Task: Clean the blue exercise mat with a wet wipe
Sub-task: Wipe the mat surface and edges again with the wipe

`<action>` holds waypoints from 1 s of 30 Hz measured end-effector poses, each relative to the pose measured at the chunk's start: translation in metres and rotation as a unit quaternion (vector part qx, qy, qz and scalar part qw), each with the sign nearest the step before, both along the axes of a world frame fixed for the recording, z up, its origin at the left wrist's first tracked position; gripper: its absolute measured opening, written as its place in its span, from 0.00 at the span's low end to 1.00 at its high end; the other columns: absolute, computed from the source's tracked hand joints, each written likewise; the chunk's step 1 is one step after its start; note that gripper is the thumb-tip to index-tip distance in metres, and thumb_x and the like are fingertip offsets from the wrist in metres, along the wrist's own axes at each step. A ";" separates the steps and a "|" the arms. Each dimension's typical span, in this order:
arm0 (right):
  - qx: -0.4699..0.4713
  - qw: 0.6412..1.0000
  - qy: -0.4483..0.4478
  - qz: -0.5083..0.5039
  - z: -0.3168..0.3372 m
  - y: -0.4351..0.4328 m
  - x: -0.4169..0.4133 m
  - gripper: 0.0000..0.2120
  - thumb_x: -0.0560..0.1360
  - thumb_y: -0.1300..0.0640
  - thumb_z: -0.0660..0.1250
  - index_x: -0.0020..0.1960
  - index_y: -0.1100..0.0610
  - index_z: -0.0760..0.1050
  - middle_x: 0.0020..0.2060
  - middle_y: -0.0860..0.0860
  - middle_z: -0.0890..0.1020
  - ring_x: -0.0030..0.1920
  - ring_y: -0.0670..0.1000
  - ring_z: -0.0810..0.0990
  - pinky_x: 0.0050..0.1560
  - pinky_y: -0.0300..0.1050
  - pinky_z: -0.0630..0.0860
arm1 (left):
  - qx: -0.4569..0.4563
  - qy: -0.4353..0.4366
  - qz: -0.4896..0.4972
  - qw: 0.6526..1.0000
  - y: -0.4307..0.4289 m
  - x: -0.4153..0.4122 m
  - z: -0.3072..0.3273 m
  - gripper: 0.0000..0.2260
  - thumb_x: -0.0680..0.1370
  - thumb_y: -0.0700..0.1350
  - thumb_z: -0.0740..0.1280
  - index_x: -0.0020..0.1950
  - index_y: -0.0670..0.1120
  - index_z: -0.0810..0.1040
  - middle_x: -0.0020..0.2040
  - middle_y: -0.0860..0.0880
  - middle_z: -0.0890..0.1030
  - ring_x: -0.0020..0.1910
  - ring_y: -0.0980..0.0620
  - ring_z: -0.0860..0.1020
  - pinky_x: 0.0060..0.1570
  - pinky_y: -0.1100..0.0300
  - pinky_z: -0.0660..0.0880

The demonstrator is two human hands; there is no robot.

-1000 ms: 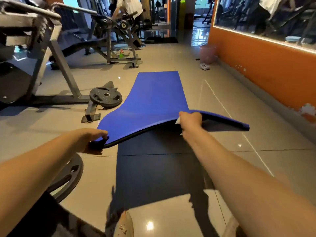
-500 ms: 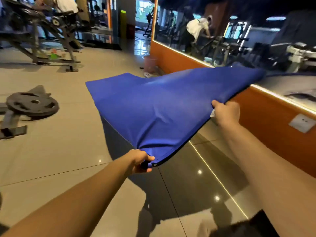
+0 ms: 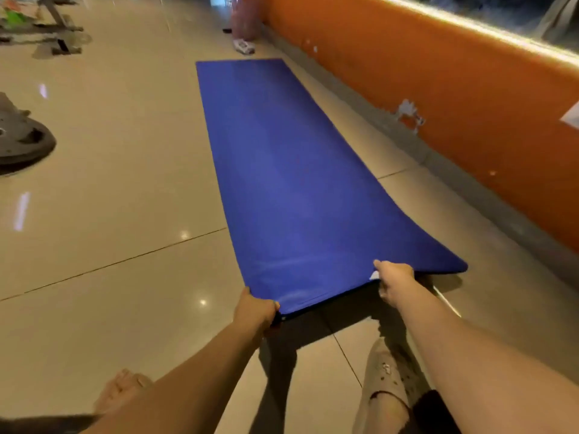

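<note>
The blue exercise mat (image 3: 291,170) stretches away from me along the tiled floor, parallel to the orange wall. Its near end is lifted a little off the floor and casts a shadow below. My left hand (image 3: 255,311) grips the near left corner. My right hand (image 3: 394,281) grips the near edge further right, with a white wet wipe (image 3: 374,275) pinched against the mat under its fingers. The near right corner hangs free.
An orange wall (image 3: 438,98) with a grey skirting runs close along the mat's right side. Weight plates (image 3: 22,142) lie on the floor at the left. A small white pack (image 3: 243,47) and a pink bin (image 3: 246,20) stand beyond the far end. My feet are below.
The mat was held up high and spread in the air; now it has come down and lies nearly flat along the wall. Both hands keep their hold on the near edge.
</note>
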State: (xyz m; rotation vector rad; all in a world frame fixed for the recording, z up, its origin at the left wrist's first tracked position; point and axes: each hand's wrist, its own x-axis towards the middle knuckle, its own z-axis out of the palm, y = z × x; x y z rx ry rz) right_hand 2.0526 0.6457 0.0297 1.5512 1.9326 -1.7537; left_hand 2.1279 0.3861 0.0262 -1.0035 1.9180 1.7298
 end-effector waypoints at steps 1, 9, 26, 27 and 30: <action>0.017 1.000 0.016 0.011 -0.005 0.003 0.001 0.15 0.78 0.59 0.70 0.63 0.61 0.72 0.48 0.58 0.78 0.38 0.55 0.74 0.34 0.48 0.74 | 0.015 0.000 0.000 1.000 0.005 0.007 -0.007 0.20 0.77 0.32 0.68 0.66 0.46 0.70 0.50 0.39 0.80 0.34 0.40 0.81 0.37 0.39 0.83; 0.065 0.994 0.073 -0.046 0.014 0.036 -0.035 0.09 0.77 0.68 0.62 0.56 0.62 0.76 0.44 0.59 0.82 0.31 0.52 0.75 0.24 0.40 0.69 | 0.102 -0.048 0.002 0.994 0.070 0.025 -0.013 0.29 0.79 0.36 0.70 0.74 0.48 0.57 0.54 0.37 0.79 0.31 0.43 0.79 0.35 0.45 0.84; 0.044 0.998 0.014 -0.037 -0.033 0.048 0.010 0.18 0.78 0.56 0.72 0.64 0.59 0.71 0.56 0.55 0.79 0.52 0.56 0.79 0.43 0.48 0.76 | 0.119 -0.080 0.101 0.985 0.013 -0.028 -0.059 0.10 0.81 0.44 0.70 0.58 0.40 0.78 0.46 0.42 0.80 0.39 0.44 0.77 0.35 0.54 0.76; 0.035 0.998 0.024 -0.050 -0.036 0.046 0.012 0.17 0.78 0.56 0.72 0.62 0.59 0.71 0.54 0.55 0.79 0.50 0.56 0.80 0.39 0.47 0.76 | 0.130 -0.076 0.113 0.982 0.011 -0.037 -0.062 0.12 0.80 0.46 0.71 0.60 0.41 0.77 0.50 0.42 0.80 0.41 0.44 0.78 0.37 0.52 0.76; -0.007 0.999 -0.007 -0.051 -0.059 0.039 0.022 0.15 0.80 0.54 0.70 0.62 0.59 0.72 0.56 0.57 0.80 0.48 0.57 0.80 0.30 0.45 0.73 | 0.157 -0.049 0.140 0.976 0.011 -0.056 -0.063 0.17 0.78 0.51 0.74 0.62 0.43 0.77 0.53 0.46 0.82 0.46 0.46 0.81 0.42 0.50 0.79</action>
